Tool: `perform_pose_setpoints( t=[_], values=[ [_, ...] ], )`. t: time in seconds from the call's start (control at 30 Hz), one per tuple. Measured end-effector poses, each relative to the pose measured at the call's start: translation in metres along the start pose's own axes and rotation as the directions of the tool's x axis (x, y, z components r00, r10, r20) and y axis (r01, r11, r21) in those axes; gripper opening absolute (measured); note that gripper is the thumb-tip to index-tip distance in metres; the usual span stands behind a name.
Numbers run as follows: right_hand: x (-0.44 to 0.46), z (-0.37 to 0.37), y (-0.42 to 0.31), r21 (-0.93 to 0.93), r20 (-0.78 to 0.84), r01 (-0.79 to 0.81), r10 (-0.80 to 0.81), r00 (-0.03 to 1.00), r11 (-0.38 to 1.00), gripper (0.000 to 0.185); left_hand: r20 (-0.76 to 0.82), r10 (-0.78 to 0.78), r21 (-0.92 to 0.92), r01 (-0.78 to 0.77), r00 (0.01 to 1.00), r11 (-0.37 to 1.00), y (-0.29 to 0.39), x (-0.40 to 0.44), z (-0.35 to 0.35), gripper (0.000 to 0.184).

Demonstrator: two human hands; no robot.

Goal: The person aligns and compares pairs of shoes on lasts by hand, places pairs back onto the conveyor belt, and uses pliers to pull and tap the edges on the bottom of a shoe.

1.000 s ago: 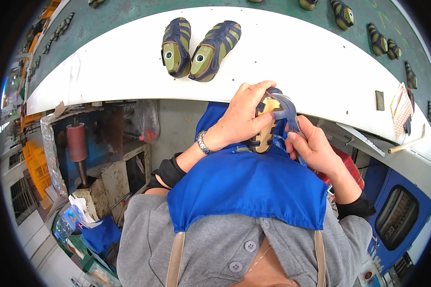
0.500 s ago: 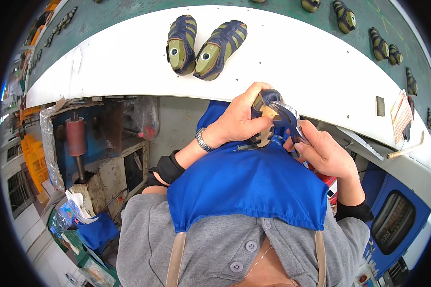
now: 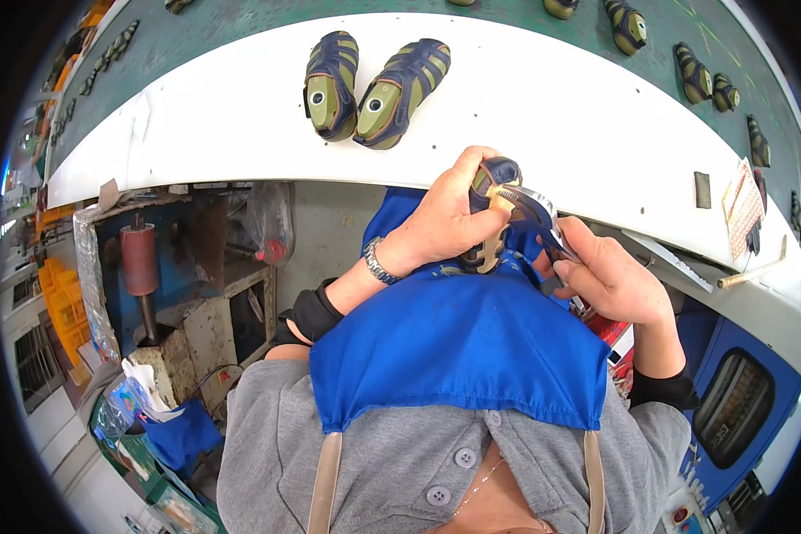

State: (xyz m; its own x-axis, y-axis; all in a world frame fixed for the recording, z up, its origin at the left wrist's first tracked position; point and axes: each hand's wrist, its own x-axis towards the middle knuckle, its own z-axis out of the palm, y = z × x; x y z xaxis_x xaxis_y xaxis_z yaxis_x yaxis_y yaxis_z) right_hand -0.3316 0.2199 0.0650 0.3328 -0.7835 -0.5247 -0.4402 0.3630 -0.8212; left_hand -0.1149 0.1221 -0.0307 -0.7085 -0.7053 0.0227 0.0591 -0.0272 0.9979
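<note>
My left hand, with a metal watch at the wrist, is closed around a navy sandal upper on a last. Its tan underside, with strap ends folded over it, faces up, and my thumb presses on that side. In my right hand are metal lasting pincers, fingers wrapped about the handles. The pincers' serrated jaw lies against the sandal's edge, close to my left thumb; whether it grips material I cannot tell. Below the sandal spreads a blue apron.
A pair of navy and green sandals stands on the white bench. Behind it, more sandals sit on a green surface. To the right lie a dark small block and a wooden-handled tool. A red roller machine is at left.
The pincers have tilted flatter, and my right hand has shifted slightly right. My left hand keeps its hold on the sandal. The bench sandals appear slightly further left as the view shifts.
</note>
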Motion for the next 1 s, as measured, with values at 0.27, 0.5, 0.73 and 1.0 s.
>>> perform_pose_setpoints(
  t=[0.27, 0.5, 0.73, 1.0],
  values=[
    [-0.001, -0.004, 0.001, 0.034, 0.035, -0.007, 0.006, 0.999, 0.999, 0.028, -0.011, -0.072, 0.003, 0.072, 0.997, 0.997, 0.011, -0.004, 0.002, 0.045],
    [-0.003, -0.006, -0.003, 0.043, 0.038, -0.028, 0.027, 0.999, 0.999, 0.031, -0.002, -0.08, -0.008, 0.08, 0.997, 0.997, 0.006, -0.005, 0.003, 0.044],
    [0.004, 0.003, 0.007, 0.107, -0.003, 0.048, -0.048, 0.999, 0.993, 0.025, -0.003, -0.092, -0.004, 0.092, 0.996, 0.996, 0.01, -0.006, 0.004, 0.047],
    [0.016, 0.038, 0.028, -0.033, -0.227, 0.046, -0.053, 0.973, 0.998, 0.016, 0.101, -0.074, -0.143, 0.088, 0.992, 0.986, 0.009, -0.009, -0.008, 0.055]
  ],
)
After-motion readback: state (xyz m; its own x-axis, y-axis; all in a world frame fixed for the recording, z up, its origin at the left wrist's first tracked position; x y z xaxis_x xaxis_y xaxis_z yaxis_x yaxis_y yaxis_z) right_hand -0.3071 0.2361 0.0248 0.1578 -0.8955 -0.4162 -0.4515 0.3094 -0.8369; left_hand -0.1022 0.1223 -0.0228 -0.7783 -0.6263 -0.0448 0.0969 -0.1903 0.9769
